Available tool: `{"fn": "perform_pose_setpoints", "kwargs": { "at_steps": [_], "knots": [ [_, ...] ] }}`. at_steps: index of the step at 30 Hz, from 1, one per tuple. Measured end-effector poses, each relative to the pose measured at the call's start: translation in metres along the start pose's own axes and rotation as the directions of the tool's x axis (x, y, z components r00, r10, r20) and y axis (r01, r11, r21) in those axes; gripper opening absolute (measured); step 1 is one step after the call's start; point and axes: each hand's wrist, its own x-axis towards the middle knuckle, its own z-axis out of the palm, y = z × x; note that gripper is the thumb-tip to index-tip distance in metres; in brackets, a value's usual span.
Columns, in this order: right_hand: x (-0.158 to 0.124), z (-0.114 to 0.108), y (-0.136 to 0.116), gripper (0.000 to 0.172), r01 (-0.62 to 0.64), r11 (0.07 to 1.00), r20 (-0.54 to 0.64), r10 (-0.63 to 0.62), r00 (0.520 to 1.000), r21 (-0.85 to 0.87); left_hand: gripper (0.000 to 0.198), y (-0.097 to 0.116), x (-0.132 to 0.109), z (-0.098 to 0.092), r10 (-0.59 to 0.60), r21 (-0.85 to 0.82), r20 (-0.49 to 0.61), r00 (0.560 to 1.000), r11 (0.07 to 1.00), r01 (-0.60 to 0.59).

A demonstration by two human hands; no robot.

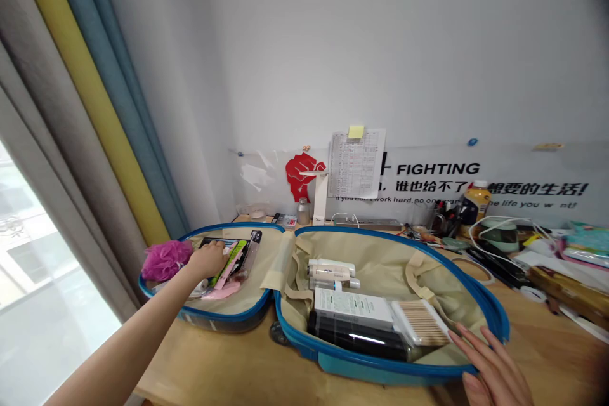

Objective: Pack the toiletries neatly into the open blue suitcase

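Observation:
An open blue hard-shell suitcase lies flat on a wooden desk, with a beige lining and both halves facing up. My left hand reaches into its far left half and rests on a bundle of packaged items in pink, green and black. Whether those fingers grip anything, I cannot tell. A pink bath pouf sits just left of that hand. My right hand lies at the near right rim with its fingers apart, holding nothing. The right half holds white bottles, a white box, a black case and a box of cotton swabs.
The wooden desk extends past the suitcase on the right, with cables, papers and a yellow-capped bottle at the back right. A white lamp and power strip stand behind the suitcase. Curtains and a window lie left.

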Motion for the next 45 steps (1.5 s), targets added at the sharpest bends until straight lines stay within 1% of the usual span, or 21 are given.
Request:
{"fn": "perform_pose_setpoints", "kwargs": {
  "at_steps": [3,6,9,14,19,21,23,26,28,30,31,33,35,37,39,40,42,43,45],
  "knots": [
    [0.001,0.001,-0.001,0.039,-0.004,1.0,-0.013,0.004,1.0,-0.002,0.034,-0.006,0.009,0.001,-0.036,0.052,0.017,0.999,0.998,0.035],
    [0.002,0.0,-0.002,0.038,0.012,1.0,-0.014,-0.012,1.0,-0.014,0.035,-0.01,0.018,0.0,-0.034,0.081,0.025,0.999,0.996,0.032],
    [0.003,-0.002,-0.003,0.04,0.036,0.999,0.003,-0.036,0.999,-0.039,0.038,-0.012,0.027,-0.003,0.014,0.09,0.033,0.999,0.996,-0.017],
    [0.004,-0.004,-0.005,0.041,0.021,0.998,0.006,-0.021,1.0,-0.058,0.035,-0.011,0.039,-0.004,0.124,0.088,0.103,0.987,0.987,-0.134],
    [0.005,-0.004,-0.007,0.04,0.016,0.998,-0.004,-0.017,1.0,-0.058,0.033,-0.005,0.045,-0.004,0.147,0.093,0.131,0.98,0.983,-0.16],
    [0.006,-0.005,-0.007,0.039,0.023,0.998,0.005,-0.023,1.0,-0.061,0.032,-0.006,0.046,-0.009,0.125,0.101,0.122,0.985,0.985,-0.138],
    [0.006,-0.006,-0.007,0.039,0.025,0.998,0.016,-0.024,1.0,-0.062,0.032,-0.011,0.048,-0.019,0.079,0.106,0.097,0.992,0.99,-0.089],
    [0.006,-0.006,-0.007,0.038,0.024,0.997,0.022,-0.023,0.999,-0.069,0.034,-0.017,0.051,-0.04,0.006,0.097,0.031,1.0,0.995,-0.009],
    [0.006,-0.007,-0.008,0.038,0.022,0.997,0.016,-0.02,1.0,-0.068,0.034,-0.012,0.053,-0.054,-0.008,0.075,-0.019,1.0,0.997,0.009],
    [0.005,-0.006,-0.008,0.038,0.01,0.998,0.013,-0.01,1.0,-0.06,0.034,0.006,0.056,-0.066,0.03,0.045,-0.066,0.997,0.999,-0.027],
    [0.004,-0.006,-0.009,0.038,0.002,0.999,0.014,-0.002,1.0,-0.053,0.034,0.021,0.056,-0.071,0.071,0.03,-0.087,0.994,0.997,-0.069],
    [0.003,-0.006,-0.009,0.038,-0.015,0.999,0.011,0.016,1.0,-0.041,0.034,0.06,0.057,-0.077,0.192,0.005,-0.121,0.974,0.981,-0.192],
    [0.003,-0.006,-0.008,0.038,-0.027,0.999,0.013,0.028,1.0,-0.036,0.033,0.107,0.054,-0.077,0.34,-0.008,-0.138,0.93,0.939,-0.345],
    [0.002,-0.006,-0.008,0.039,-0.033,0.999,0.018,0.033,0.999,-0.039,0.033,0.156,0.051,-0.073,0.474,-0.01,-0.113,0.873,0.878,-0.478],
    [0.003,-0.006,-0.009,0.039,-0.027,0.999,0.015,0.028,0.999,-0.044,0.033,0.198,0.049,-0.066,0.561,-0.004,-0.063,0.825,0.827,-0.563],
    [0.004,-0.007,-0.009,0.039,-0.022,0.999,0.012,0.022,1.0,-0.048,0.033,0.216,0.049,-0.063,0.585,0.001,-0.039,0.81,0.811,-0.585],
    [0.005,-0.008,-0.01,0.038,-0.008,0.998,0.011,0.008,1.0,-0.055,0.035,0.242,0.05,-0.055,0.597,0.018,0.003,0.802,0.802,-0.597],
    [0.005,-0.008,-0.01,0.038,-0.003,0.998,0.013,0.004,1.0,-0.056,0.036,0.251,0.051,-0.051,0.592,0.028,0.02,0.806,0.806,-0.592],
    [0.005,-0.008,-0.011,0.037,0.002,0.998,0.023,0.0,1.0,-0.059,0.036,0.262,0.055,-0.045,0.576,0.046,0.046,0.816,0.815,-0.577]
  ]
}}
